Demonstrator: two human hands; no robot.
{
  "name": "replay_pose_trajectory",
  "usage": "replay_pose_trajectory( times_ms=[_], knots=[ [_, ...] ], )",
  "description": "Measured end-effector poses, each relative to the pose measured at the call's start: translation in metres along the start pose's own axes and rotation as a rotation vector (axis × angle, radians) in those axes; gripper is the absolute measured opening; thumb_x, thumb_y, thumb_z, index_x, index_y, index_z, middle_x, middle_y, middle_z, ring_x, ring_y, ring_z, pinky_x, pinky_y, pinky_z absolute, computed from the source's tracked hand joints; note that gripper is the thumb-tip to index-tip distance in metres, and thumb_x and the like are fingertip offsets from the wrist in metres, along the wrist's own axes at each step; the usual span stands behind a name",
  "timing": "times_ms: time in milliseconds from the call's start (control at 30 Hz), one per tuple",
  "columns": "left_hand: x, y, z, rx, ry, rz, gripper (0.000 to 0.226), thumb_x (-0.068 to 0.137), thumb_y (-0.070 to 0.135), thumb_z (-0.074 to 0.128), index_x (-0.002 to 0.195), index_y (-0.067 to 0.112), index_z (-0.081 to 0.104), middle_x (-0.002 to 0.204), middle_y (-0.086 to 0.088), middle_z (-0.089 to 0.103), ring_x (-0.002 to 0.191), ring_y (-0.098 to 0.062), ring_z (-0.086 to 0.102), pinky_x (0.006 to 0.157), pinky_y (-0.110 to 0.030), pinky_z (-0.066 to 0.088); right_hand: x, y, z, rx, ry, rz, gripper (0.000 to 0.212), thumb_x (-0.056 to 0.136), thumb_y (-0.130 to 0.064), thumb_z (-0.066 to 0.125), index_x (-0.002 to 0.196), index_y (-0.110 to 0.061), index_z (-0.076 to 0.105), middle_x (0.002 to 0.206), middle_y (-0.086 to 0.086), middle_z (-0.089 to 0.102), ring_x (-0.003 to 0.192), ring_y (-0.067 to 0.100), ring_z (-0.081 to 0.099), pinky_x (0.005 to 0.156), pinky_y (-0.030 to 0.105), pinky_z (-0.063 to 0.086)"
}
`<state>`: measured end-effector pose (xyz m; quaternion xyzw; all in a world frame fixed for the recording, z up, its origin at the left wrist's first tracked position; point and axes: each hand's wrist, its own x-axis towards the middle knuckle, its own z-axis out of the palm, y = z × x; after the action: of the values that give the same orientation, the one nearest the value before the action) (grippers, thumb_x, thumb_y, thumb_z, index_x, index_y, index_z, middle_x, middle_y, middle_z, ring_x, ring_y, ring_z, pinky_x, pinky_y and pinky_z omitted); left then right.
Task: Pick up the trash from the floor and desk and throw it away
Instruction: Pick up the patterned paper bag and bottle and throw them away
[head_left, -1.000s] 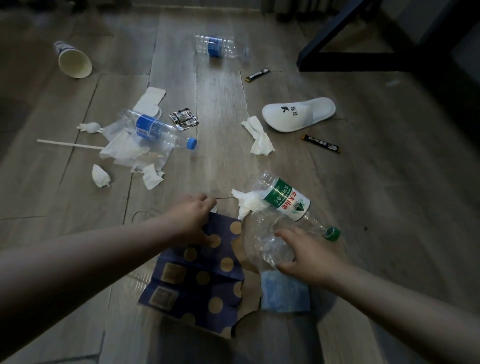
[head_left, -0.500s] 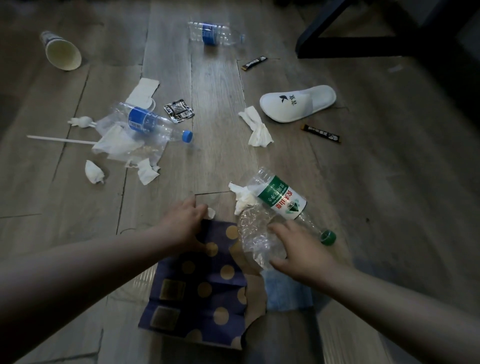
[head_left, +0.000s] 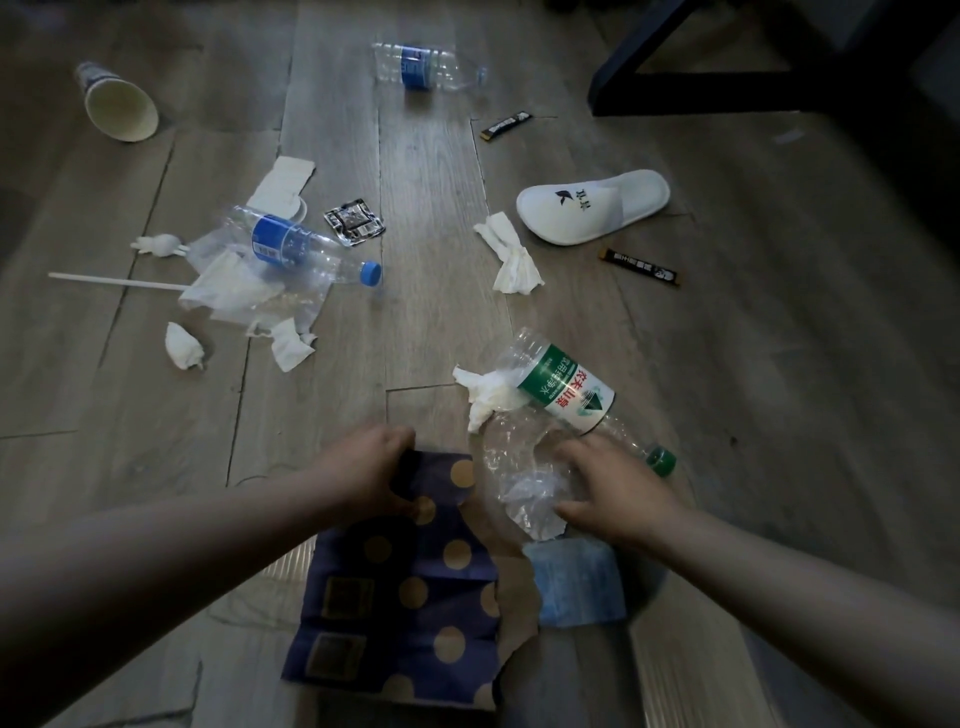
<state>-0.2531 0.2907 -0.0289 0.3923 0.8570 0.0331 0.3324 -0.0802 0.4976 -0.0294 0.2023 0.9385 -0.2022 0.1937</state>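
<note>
Clearly the clean-up is at an early stage: nearly all the litter lies on the wood-plank floor (head_left: 431, 291) and no bin is in view. The left hand (head_left: 363, 467) curls its fingers over the top edge of a navy dotted paper bag (head_left: 410, 597) lying flat just in front of the person, pinching it there. The right hand (head_left: 608, 493) closes on a piece of crumpled clear plastic (head_left: 519, 493) just beside the bag, with a green-label bottle (head_left: 566, 395) resting against that plastic and a white tissue (head_left: 483, 392) touching the bottle's base. Judging by this, the bag may serve to collect the trash, though nothing is visibly inside it. A pale blue folded item (head_left: 576, 587) lies near the right wrist. Left to gather are a blue-label bottle (head_left: 291, 244) on loose wrap and tissues, a second bottle (head_left: 421, 65) farther off, a paper cup (head_left: 122, 109) on its side, a foil packet (head_left: 353, 223), a white stick (head_left: 114, 280), another tissue (head_left: 511, 254) and two black sachets (head_left: 506, 124) (head_left: 641, 267). A white slipper (head_left: 592, 205) lies among them. The room is dim; a dark furniture frame (head_left: 691, 98) stands at the far right, and no desk top shows.
</note>
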Motion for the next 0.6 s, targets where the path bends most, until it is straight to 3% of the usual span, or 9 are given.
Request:
replay_pose_trajectory(
  times_ms=[133, 200, 367, 533, 600],
  knots=[
    [0.0, 0.001, -0.002, -0.075, -0.03, -0.028, 0.059, 0.072, 0.035, 0.079, 0.12, 0.024, 0.047, 0.114, 0.002, 0.058, 0.1, -0.015, 0.057, 0.083, -0.034, 0.054, 0.004, -0.002, -0.001, 0.062, 0.069, -0.022, 0.016, 0.083, -0.03, 0.066, 0.095, -0.024, 0.058, 0.112, -0.003, 0.053, 0.101, 0.013, 0.051, 0.081, 0.026, 0.043],
    [0.001, 0.002, -0.003, -0.118, -0.036, -0.039, 0.058, 0.072, 0.033, 0.08, 0.121, 0.024, 0.05, 0.113, 0.003, 0.059, 0.099, -0.014, 0.058, 0.082, -0.032, 0.054, 0.004, -0.002, -0.001, 0.071, 0.09, -0.012, 0.01, 0.084, -0.031, 0.065, 0.085, -0.026, 0.056, 0.109, -0.003, 0.052, 0.098, 0.014, 0.05, 0.079, 0.027, 0.042],
    [0.008, 0.007, -0.015, -0.291, 0.067, -0.082, 0.033, 0.071, 0.03, 0.082, 0.096, 0.021, 0.064, 0.092, 0.003, 0.064, 0.083, -0.01, 0.06, 0.07, -0.028, 0.053, 0.005, 0.003, -0.006, 0.128, 0.138, -0.01, 0.014, 0.084, -0.034, 0.065, 0.079, -0.031, 0.053, 0.101, -0.009, 0.044, 0.095, 0.009, 0.047, 0.075, 0.022, 0.038],
    [0.009, 0.005, -0.038, -0.281, -0.038, 0.038, 0.029, 0.069, 0.037, 0.081, 0.089, 0.025, 0.065, 0.105, 0.009, 0.055, 0.091, -0.008, 0.058, 0.078, -0.031, 0.055, 0.005, 0.009, -0.004, 0.102, 0.091, -0.015, 0.014, 0.086, -0.034, 0.062, 0.079, -0.032, 0.05, 0.096, -0.008, 0.046, 0.088, 0.01, 0.049, 0.065, 0.022, 0.033],
    [0.009, 0.004, -0.04, -0.257, -0.065, 0.092, 0.029, 0.071, 0.035, 0.08, 0.095, 0.023, 0.066, 0.113, 0.011, 0.051, 0.097, -0.008, 0.056, 0.084, -0.032, 0.054, 0.005, 0.01, -0.004, 0.129, 0.079, -0.023, 0.008, 0.086, -0.035, 0.063, 0.088, -0.031, 0.056, 0.098, -0.009, 0.047, 0.09, 0.009, 0.049, 0.07, 0.024, 0.038]
  ],
)
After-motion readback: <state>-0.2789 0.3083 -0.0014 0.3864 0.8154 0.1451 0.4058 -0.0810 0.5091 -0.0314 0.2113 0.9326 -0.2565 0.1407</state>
